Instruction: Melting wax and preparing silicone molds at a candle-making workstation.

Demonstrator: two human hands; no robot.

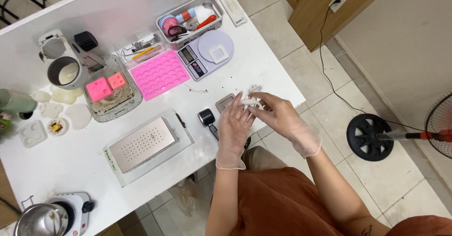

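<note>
Left hand open, flat | right hand pinching white piece

Glossy white table, perforated metal plate

- small white piece, thin and irregular, kinda flaky looking, lying across the fingertips
- sits just right of the little grey square mould
- too small to tell its exact shape
</note>
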